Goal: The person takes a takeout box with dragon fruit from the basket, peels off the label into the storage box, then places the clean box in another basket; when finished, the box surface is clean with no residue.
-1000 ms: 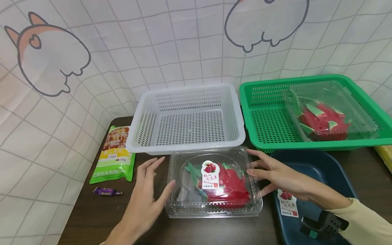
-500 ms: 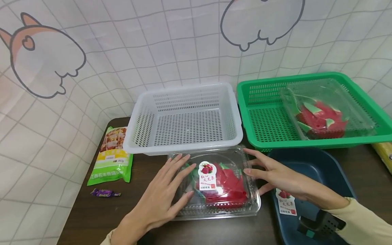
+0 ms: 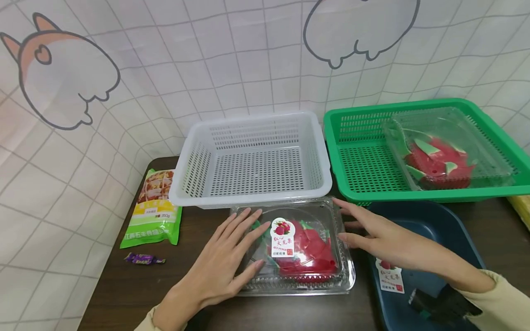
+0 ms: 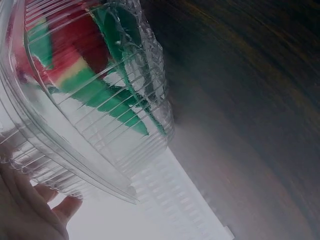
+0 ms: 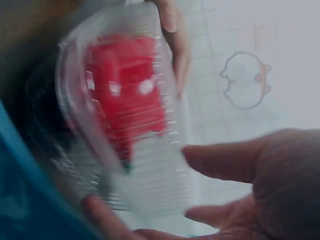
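A clear plastic clamshell box (image 3: 298, 288) lies lid down-closed on the dark table, with a red and green dragon fruit (image 3: 312, 253) inside. A white label (image 3: 283, 246) with printed fruit is on its lid. My left hand (image 3: 223, 269) rests on the lid's left part, fingers spread. Beside the box's right edge is my right hand (image 3: 385, 239), its fingers extended and parted. In the blurred right wrist view, the thumb (image 5: 220, 162) points at the box; whether it touches, I cannot tell. The left wrist view shows the box's ribbed side (image 4: 95, 115) close up.
Behind the box stands a white basket (image 3: 248, 201). A green basket (image 3: 360, 179) at right holds another boxed dragon fruit (image 3: 440, 163). Under my right arm is a blue tray (image 3: 418, 216) with a loose label (image 3: 389, 276). A food packet (image 3: 153, 211) and purple candy (image 3: 144, 259) lie left.
My left hand has moved right, from beside the box onto its lid. My right hand and wrist have shifted slightly right at the box's edge.
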Demonstrator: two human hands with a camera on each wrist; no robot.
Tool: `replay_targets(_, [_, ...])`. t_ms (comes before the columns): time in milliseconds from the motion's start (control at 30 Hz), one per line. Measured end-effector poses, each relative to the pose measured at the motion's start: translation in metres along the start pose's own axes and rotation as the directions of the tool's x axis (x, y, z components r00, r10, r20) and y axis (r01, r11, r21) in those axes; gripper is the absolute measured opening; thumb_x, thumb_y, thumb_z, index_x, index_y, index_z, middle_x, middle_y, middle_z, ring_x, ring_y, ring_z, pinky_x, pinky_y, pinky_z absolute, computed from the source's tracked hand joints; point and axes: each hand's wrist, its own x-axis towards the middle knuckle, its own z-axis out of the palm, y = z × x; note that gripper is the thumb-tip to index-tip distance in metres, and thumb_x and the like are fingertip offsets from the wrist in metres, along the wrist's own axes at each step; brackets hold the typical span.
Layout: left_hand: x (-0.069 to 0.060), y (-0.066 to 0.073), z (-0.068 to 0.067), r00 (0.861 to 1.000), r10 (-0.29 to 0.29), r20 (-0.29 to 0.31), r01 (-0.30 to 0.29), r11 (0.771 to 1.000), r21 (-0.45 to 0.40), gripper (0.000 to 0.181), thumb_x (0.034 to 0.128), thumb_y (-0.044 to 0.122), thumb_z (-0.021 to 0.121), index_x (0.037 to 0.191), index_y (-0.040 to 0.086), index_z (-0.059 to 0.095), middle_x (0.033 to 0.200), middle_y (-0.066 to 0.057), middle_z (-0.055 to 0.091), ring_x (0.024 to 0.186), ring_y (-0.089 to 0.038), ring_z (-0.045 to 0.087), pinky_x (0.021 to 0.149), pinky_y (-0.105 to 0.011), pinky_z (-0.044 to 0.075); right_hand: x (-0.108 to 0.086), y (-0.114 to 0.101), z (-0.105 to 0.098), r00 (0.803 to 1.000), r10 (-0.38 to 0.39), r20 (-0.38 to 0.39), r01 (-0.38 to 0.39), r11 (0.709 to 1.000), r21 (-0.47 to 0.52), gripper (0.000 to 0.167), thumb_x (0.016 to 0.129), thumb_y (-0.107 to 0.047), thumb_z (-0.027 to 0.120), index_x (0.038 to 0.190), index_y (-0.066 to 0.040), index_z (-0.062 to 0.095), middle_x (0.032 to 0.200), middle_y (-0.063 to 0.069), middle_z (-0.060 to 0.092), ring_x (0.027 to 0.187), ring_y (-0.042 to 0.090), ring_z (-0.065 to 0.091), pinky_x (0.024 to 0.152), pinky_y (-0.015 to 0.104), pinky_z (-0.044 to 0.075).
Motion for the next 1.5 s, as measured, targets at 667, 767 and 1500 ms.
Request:
replay_targets(667, [0.001,0.0,0.001,1.0,-0.015,0.022,0.014,1.0,0.016,0.065,0.1097,0.054,0.033,0.162,0.017,0.038,0.17,-0.01,0.031,0.156,-0.033,0.029,0.125,-0.056,0.024,0.049,-0.081,0.009,0.922,-0.316,0.224,0.369,0.891,-0.265,0.044,0.104,-0.027,0.066,0.142,-0.006,0.062,0.141,0.01,0.063,0.128,0.029,0.061,0.101,0.052,0.056])
replay_targets(767, [0.001,0.0,0.001,1.0,-0.014,0.019,0.013,1.0,0.019,0.065,0.1094,0.053,0.035,0.163,0.017,0.038,0.169,-0.011,0.033,0.156,-0.033,0.029,0.125,-0.056,0.024,0.06,-0.082,0.013,0.924,-0.298,0.237,0.361,0.886,-0.291,0.039,0.105,-0.021,0.065,0.14,-0.003,0.064,0.139,0.01,0.065,0.125,0.027,0.062,0.102,0.049,0.055])
replay_targets(1500, [0.0,0.0,0.001,1.0,-0.02,0.019,0.019,1.0,0.018,0.064,0.1088,0.051,0.039,0.162,0.017,0.038,0.169,-0.008,0.032,0.155,-0.032,0.03,0.123,-0.057,0.025,0.075,-0.084,0.022,0.94,-0.282,0.194,0.319,0.926,-0.201,0.021,0.102,-0.012,0.065,0.121,-0.004,0.071,0.114,0.006,0.072,0.092,0.014,0.066,0.08,0.03,0.061])
